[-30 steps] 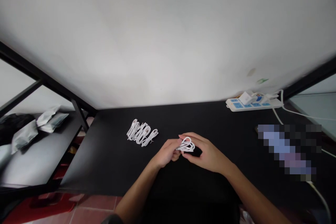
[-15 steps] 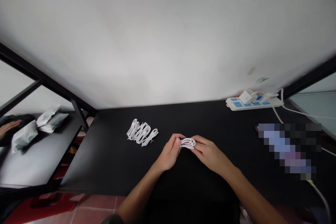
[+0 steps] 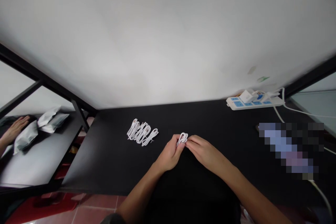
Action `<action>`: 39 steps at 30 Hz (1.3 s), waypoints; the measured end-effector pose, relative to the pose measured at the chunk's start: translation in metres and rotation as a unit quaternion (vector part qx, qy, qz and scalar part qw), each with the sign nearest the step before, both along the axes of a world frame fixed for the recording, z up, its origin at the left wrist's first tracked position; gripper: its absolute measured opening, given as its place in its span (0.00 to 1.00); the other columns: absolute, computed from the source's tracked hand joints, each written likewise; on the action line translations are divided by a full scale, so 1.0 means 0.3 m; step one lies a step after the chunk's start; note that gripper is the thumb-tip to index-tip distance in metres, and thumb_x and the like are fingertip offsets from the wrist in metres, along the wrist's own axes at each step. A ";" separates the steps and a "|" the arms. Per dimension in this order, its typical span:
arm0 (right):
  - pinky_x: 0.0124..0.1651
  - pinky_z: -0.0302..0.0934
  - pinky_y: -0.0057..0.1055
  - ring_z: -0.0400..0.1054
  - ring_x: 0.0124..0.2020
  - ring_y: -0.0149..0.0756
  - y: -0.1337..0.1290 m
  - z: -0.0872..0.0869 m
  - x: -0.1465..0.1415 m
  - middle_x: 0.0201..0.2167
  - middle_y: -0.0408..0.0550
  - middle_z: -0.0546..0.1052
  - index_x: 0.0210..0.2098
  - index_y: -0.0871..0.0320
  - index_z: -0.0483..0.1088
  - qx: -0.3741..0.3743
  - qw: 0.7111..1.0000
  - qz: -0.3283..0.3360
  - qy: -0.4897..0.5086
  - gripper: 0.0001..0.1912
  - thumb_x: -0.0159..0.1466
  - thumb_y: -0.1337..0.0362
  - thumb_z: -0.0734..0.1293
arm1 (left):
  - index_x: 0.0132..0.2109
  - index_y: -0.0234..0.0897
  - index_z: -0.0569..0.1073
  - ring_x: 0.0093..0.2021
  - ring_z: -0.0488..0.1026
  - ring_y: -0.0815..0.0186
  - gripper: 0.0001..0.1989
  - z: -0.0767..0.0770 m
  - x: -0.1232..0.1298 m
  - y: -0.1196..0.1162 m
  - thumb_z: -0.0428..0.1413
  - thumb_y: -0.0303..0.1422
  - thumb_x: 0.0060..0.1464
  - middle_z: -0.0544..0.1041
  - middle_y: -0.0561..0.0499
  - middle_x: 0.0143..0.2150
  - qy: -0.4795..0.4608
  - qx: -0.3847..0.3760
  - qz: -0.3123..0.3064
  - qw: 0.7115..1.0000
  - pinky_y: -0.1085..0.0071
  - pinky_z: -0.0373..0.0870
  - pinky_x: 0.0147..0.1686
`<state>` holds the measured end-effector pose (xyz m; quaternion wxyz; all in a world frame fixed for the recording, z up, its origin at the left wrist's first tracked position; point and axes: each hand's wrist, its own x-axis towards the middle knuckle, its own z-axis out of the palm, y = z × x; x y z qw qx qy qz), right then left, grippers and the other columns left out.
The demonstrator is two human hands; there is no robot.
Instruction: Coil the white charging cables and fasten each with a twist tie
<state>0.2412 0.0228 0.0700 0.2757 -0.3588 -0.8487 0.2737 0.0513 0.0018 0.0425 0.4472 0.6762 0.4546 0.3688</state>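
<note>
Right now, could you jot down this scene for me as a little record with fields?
Left hand: pinches a small coil of white cable
Right hand: fingertips against the coil
Nearby: bundled white cables on a black desk
Further off: power strip with a white plug adapter
Other person: a hand beside silver pouches

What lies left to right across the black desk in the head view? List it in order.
White cable bundles → left hand holding a small white cable coil → right hand → white power strip
</note>
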 end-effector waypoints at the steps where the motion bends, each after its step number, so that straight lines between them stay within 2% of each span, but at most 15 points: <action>1: 0.46 0.70 0.41 0.73 0.40 0.42 -0.001 0.007 -0.005 0.39 0.49 0.78 0.42 0.51 0.77 -0.012 1.000 -0.007 0.008 0.14 0.72 0.66 0.59 | 0.54 0.36 0.67 0.47 0.73 0.60 0.16 -0.006 0.002 -0.001 0.43 0.41 0.71 0.75 0.44 0.48 0.000 0.000 0.012 1.000 0.63 0.68 0.51; 5: 0.42 0.67 0.37 0.72 0.36 0.38 0.004 0.022 -0.023 0.35 0.47 0.77 0.37 0.53 0.76 -0.158 0.985 -0.038 0.064 0.14 0.72 0.60 0.59 | 0.51 0.36 0.69 0.43 0.72 0.62 0.17 -0.027 -0.004 0.001 0.42 0.41 0.71 0.75 0.46 0.44 -0.009 0.014 0.034 0.999 0.66 0.68 0.48; 7: 0.34 0.63 0.31 0.69 0.30 0.34 0.013 0.013 -0.031 0.29 0.45 0.75 0.32 0.56 0.75 -0.299 0.947 -0.041 0.113 0.15 0.70 0.57 0.62 | 0.52 0.36 0.70 0.42 0.72 0.62 0.16 -0.030 -0.015 0.004 0.42 0.40 0.71 0.75 0.46 0.42 -0.001 0.033 0.024 0.999 0.66 0.68 0.47; 11: 0.22 0.48 0.25 0.56 0.19 0.26 0.018 -0.030 -0.048 0.20 0.39 0.64 0.26 0.59 0.69 -0.597 0.761 -0.013 0.251 0.14 0.63 0.56 0.68 | 0.49 0.36 0.71 0.42 0.70 0.61 0.15 -0.023 -0.037 0.005 0.42 0.38 0.71 0.73 0.45 0.41 0.065 0.083 -0.006 0.994 0.65 0.67 0.47; 13: 0.20 0.43 0.24 0.50 0.17 0.24 0.009 -0.052 -0.055 0.19 0.36 0.59 0.26 0.58 0.67 -0.674 0.676 0.003 0.296 0.14 0.60 0.56 0.69 | 0.49 0.36 0.71 0.41 0.70 0.62 0.16 -0.019 -0.040 0.004 0.42 0.39 0.71 0.74 0.46 0.41 0.072 0.074 -0.010 0.995 0.65 0.67 0.45; 14: 0.19 0.43 0.23 0.49 0.17 0.24 0.002 -0.061 -0.057 0.19 0.35 0.57 0.27 0.58 0.67 -0.687 0.659 0.003 0.307 0.14 0.60 0.55 0.69 | 0.49 0.36 0.71 0.39 0.70 0.63 0.16 -0.019 -0.039 0.003 0.43 0.39 0.71 0.74 0.46 0.40 0.062 0.058 -0.005 0.996 0.66 0.67 0.43; 16: 0.19 0.43 0.24 0.51 0.17 0.25 -0.012 -0.077 -0.054 0.20 0.36 0.59 0.31 0.59 0.70 -0.651 0.696 -0.019 0.303 0.16 0.64 0.52 0.65 | 0.50 0.36 0.70 0.34 0.69 0.66 0.18 -0.023 -0.032 0.004 0.43 0.43 0.71 0.73 0.49 0.36 0.012 0.002 0.014 1.000 0.68 0.67 0.38; 18: 0.21 0.51 0.26 0.58 0.20 0.28 -0.022 -0.089 -0.039 0.22 0.40 0.65 0.35 0.59 0.74 -0.522 0.811 -0.056 0.259 0.19 0.68 0.50 0.61 | 0.49 0.35 0.70 0.28 0.66 0.69 0.21 -0.032 -0.021 0.010 0.45 0.48 0.69 0.70 0.53 0.30 -0.073 -0.077 0.029 0.994 0.72 0.64 0.31; 20: 0.30 0.63 0.30 0.66 0.28 0.33 -0.025 -0.098 -0.013 0.29 0.46 0.72 0.42 0.57 0.76 -0.302 0.931 -0.084 0.186 0.15 0.69 0.54 0.62 | 0.47 0.34 0.69 0.22 0.60 0.72 0.23 -0.042 -0.010 0.017 0.48 0.52 0.65 0.66 0.57 0.26 -0.165 -0.167 0.028 0.972 0.74 0.58 0.24; 21: 0.36 0.66 0.33 0.69 0.33 0.36 -0.024 -0.101 0.002 0.34 0.48 0.75 0.47 0.55 0.76 -0.177 0.969 -0.086 0.147 0.13 0.69 0.58 0.63 | 0.46 0.34 0.69 0.21 0.57 0.74 0.24 -0.045 -0.006 0.020 0.50 0.54 0.64 0.64 0.58 0.25 -0.201 -0.210 0.022 0.956 0.75 0.55 0.21; 24: 0.45 0.67 0.38 0.71 0.41 0.38 -0.015 -0.098 0.040 0.43 0.49 0.78 0.55 0.50 0.73 0.116 0.992 -0.039 0.045 0.17 0.69 0.68 0.64 | 0.41 0.35 0.68 0.19 0.53 0.76 0.24 -0.039 0.001 0.025 0.56 0.55 0.58 0.63 0.59 0.24 -0.247 -0.304 0.003 0.920 0.77 0.47 0.19; 28: 0.42 0.65 0.37 0.71 0.40 0.38 0.009 -0.082 0.056 0.44 0.51 0.79 0.53 0.56 0.74 0.285 0.955 0.058 -0.051 0.15 0.70 0.73 0.63 | 0.36 0.34 0.67 0.19 0.51 0.78 0.24 -0.008 0.000 0.020 0.61 0.53 0.54 0.62 0.59 0.23 -0.231 -0.374 0.004 0.898 0.77 0.41 0.19; 33: 0.39 0.61 0.36 0.70 0.36 0.37 0.041 -0.071 0.034 0.37 0.49 0.79 0.42 0.59 0.75 0.262 0.959 0.089 -0.067 0.11 0.72 0.71 0.61 | 0.36 0.34 0.67 0.18 0.50 0.79 0.24 0.007 -0.005 0.013 0.60 0.53 0.55 0.63 0.59 0.23 -0.220 -0.390 0.010 0.894 0.78 0.41 0.18; 37: 0.41 0.61 0.35 0.70 0.36 0.36 0.036 -0.082 -0.009 0.35 0.48 0.78 0.38 0.57 0.75 -0.021 0.999 -0.028 0.037 0.13 0.73 0.62 0.61 | 0.45 0.34 0.69 0.24 0.64 0.73 0.20 0.001 -0.024 0.014 0.54 0.49 0.63 0.71 0.54 0.29 -0.177 -0.257 0.012 0.950 0.76 0.62 0.24; 39: 0.36 0.60 0.32 0.67 0.31 0.33 0.025 -0.094 -0.030 0.30 0.46 0.75 0.34 0.58 0.74 -0.225 0.964 -0.081 0.113 0.15 0.71 0.56 0.63 | 0.50 0.35 0.72 0.35 0.73 0.67 0.17 0.000 -0.048 0.015 0.54 0.45 0.66 0.76 0.49 0.36 -0.097 -0.138 0.006 0.986 0.70 0.71 0.37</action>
